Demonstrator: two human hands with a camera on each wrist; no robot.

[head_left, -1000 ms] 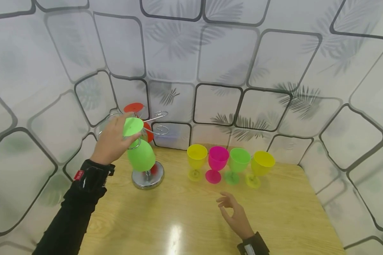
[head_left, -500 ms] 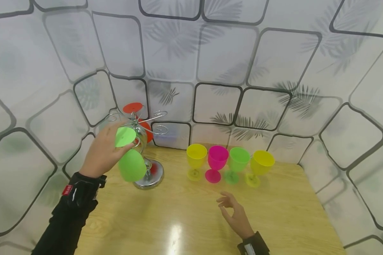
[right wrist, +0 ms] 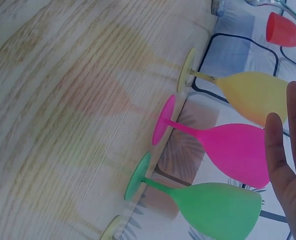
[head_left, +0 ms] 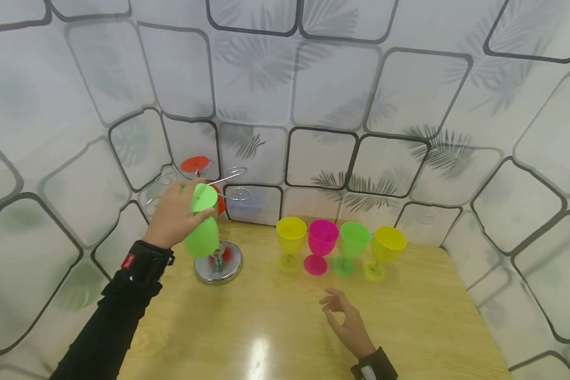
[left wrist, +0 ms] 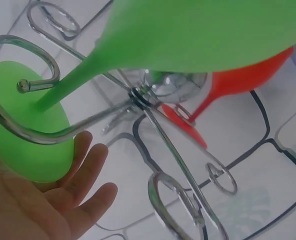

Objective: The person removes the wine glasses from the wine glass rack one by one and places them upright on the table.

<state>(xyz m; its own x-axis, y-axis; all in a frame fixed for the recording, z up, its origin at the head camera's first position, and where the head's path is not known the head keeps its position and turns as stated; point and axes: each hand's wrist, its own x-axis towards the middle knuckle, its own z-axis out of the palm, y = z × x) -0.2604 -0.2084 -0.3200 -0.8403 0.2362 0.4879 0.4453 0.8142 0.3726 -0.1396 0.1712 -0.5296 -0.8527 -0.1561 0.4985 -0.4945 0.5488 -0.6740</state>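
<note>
My left hand (head_left: 173, 216) holds a green goblet (head_left: 201, 240) upside down by its round foot, thumb at the near side. In the left wrist view, the stem runs through an open wire loop (left wrist: 43, 137) of a chrome goblet rack (head_left: 218, 272), and the fingers (left wrist: 90, 172) spread behind the foot. A red goblet (left wrist: 248, 77) hangs upside down from another arm of the rack. My right hand (head_left: 349, 324) is held over the near part of the table with fingers loosely bent, holding nothing.
On the wooden table (head_left: 275, 316) stand upright goblets in a row: yellow (head_left: 291, 235), magenta (head_left: 323, 237), green (head_left: 354, 240) and another yellow (head_left: 388, 245). A patterned curtain (head_left: 332, 89) encloses the table's back and sides. Further empty wire arms (head_left: 235, 171) stick out from the rack.
The left hand first drew the green goblet left and toward me, away from the rack, then brought it back right to the rack's loop. The right hand has hardly moved.
</note>
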